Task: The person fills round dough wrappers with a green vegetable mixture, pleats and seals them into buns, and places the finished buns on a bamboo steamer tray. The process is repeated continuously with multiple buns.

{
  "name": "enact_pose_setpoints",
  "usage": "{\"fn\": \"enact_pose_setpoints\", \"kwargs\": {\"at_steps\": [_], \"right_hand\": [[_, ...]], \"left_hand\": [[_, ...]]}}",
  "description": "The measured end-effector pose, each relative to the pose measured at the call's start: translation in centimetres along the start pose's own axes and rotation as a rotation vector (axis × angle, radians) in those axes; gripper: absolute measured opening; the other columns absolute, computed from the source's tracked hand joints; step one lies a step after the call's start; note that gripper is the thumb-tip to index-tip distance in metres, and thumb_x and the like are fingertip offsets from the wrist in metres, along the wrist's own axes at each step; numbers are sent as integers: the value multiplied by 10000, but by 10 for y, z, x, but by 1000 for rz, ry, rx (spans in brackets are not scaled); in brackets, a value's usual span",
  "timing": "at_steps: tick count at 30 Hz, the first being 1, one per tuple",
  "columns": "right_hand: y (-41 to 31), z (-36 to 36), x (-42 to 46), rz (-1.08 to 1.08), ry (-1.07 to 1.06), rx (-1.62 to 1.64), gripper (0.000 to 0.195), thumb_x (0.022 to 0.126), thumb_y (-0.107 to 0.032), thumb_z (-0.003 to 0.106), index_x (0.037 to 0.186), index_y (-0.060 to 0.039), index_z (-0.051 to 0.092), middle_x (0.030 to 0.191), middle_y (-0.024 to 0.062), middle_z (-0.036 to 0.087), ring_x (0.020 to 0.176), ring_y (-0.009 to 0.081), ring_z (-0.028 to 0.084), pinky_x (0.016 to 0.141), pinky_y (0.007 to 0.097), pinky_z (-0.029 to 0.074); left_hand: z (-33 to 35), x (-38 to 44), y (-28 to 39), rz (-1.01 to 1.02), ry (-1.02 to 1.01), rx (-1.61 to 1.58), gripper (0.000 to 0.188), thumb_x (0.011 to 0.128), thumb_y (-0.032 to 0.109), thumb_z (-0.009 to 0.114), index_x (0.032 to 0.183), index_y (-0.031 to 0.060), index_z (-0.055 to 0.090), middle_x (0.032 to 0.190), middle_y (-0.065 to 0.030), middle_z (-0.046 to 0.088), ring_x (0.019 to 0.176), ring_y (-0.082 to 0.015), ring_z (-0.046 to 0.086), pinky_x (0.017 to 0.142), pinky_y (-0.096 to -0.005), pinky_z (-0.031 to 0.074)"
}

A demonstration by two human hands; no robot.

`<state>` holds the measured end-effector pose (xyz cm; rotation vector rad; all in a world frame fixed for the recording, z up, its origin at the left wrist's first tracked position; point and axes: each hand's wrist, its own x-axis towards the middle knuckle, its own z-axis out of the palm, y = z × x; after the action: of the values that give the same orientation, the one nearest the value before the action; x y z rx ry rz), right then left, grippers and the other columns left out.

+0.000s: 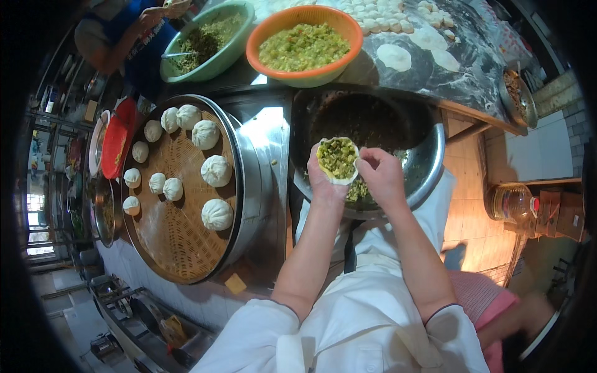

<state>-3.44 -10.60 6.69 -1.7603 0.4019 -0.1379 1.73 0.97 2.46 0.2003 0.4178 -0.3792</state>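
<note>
A round dough wrapper [337, 179] filled with chopped green vegetable filling [339, 157] rests in my left hand [326, 186], which cups it from below. At the wrapper's right edge, my right hand [385, 177] pinches the rim between thumb and fingers. Both hands are over a large metal bowl [437, 154] with some green filling near its front side. On my left, pleated buns [217, 171] sit spaced apart on a woven bamboo steamer mat [163, 238].
Behind the bowl, an orange-rimmed basin [305, 74] of filling and a green basin [205, 70] stand on the worktable. Flattened wrappers [394, 57] and dough pieces [378, 14] lie on its floured top [433, 86]. A co-worker's arm [135, 35] is at upper left; a person [485, 298] is at lower right.
</note>
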Motion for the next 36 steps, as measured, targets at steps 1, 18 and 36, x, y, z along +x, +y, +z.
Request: {"fn": "enact_pose_setpoints", "kwargs": {"at_steps": [1, 18, 36], "right_hand": [[0, -1, 1, 12, 11, 1, 136, 825, -88, 659, 849, 46, 662, 708, 72, 667, 640, 101, 603, 636, 267, 493], [-13, -13, 4, 97, -19, 93, 167, 807, -95, 653, 873, 54, 687, 685, 39, 657, 599, 66, 575, 568, 246, 469], [-23, -31, 3, 88, -19, 135, 163, 842, -74, 631, 903, 68, 682, 649, 47, 640, 531, 79, 590, 485, 235, 455]], "left_hand": [[0, -1, 0, 5, -29, 6, 238, 928, 274, 528, 914, 74, 657, 909, -107, 705, 855, -259, 686, 784, -406, 572], [22, -8, 0, -141, -37, 95, 221, 933, 245, 552, 888, 53, 653, 849, -113, 695, 777, -258, 683, 706, -381, 583], [41, -2, -3, -290, -69, 259, 187, 916, 192, 552, 844, 43, 639, 786, -108, 675, 677, -223, 668, 610, -359, 578]]}}
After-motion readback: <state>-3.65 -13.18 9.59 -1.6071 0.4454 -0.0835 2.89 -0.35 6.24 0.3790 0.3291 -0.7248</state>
